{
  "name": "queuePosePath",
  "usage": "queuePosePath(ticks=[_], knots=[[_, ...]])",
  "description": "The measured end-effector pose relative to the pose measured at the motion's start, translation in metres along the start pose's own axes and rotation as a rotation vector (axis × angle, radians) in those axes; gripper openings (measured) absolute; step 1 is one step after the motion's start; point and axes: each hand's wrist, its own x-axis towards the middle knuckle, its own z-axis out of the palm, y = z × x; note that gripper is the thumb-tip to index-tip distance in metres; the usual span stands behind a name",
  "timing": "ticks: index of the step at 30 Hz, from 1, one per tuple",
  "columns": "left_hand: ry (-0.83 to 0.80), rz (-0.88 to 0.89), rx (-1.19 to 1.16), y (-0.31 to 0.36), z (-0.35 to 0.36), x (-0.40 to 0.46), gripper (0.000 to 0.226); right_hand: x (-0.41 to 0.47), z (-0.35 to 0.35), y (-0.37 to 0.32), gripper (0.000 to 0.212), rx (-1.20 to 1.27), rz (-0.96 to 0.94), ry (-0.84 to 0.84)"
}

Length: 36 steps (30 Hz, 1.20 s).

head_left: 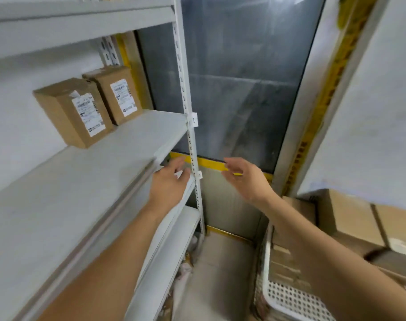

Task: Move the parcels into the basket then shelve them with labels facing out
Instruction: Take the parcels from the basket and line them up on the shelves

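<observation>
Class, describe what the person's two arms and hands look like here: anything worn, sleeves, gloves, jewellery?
Both forearms are bare with no sleeves in view. The left hand and right hand wear no gloves, and no watch, ring or bracelet shows on either.

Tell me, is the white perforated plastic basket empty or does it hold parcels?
It holds parcels: brown cardboard boxes show inside the white perforated plastic basket.

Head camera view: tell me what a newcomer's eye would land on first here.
Two bare forearms reach forward, the left hand and right hand both open and holding nothing. On the grey shelf at left stand two cardboard parcels, white labels facing out. At lower right a white basket holds more boxes.
</observation>
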Motion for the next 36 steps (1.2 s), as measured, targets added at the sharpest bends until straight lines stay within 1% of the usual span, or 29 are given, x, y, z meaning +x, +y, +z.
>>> queuePosePath(ticks=[3, 10, 14, 17, 25, 31, 34, 36], knots=[[-0.123, -0.013, -0.018, 0.02, 0.053, -0.018, 0.036, -0.038, -0.035, 0.045, 0.047, -0.021, 0.071, -0.002], [-0.347, 0.003, -0.014, 0.089, 0.195, -0.081, 0.047, -0.123, -0.131, 0.156, 0.052, -0.077, 0.282, 0.023], [-0.452, -0.027, -0.02, 0.118, 0.269, -0.107, 0.051, -0.148, -0.177, 0.203, 0.054, -0.127, 0.357, 0.018], [-0.5, -0.069, 0.01, 0.129, 0.309, -0.115, 0.053, -0.155, -0.2, 0.23, 0.053, -0.13, 0.414, 0.051], [-0.673, -0.069, 0.057, 0.138, 0.393, -0.094, 0.063, -0.136, -0.222, 0.296, 0.06, -0.23, 0.567, 0.095], [-0.869, -0.209, 0.011, 0.125, 0.448, -0.078, 0.081, -0.114, -0.214, 0.332, 0.068, -0.344, 0.727, 0.092], [-0.93, -0.284, -0.035, 0.122, 0.467, -0.077, 0.09, -0.106, -0.211, 0.34, 0.072, -0.325, 0.774, 0.098], [-0.969, -0.319, -0.044, 0.122, 0.475, -0.078, 0.092, -0.103, -0.209, 0.343, 0.074, -0.317, 0.785, 0.109]])
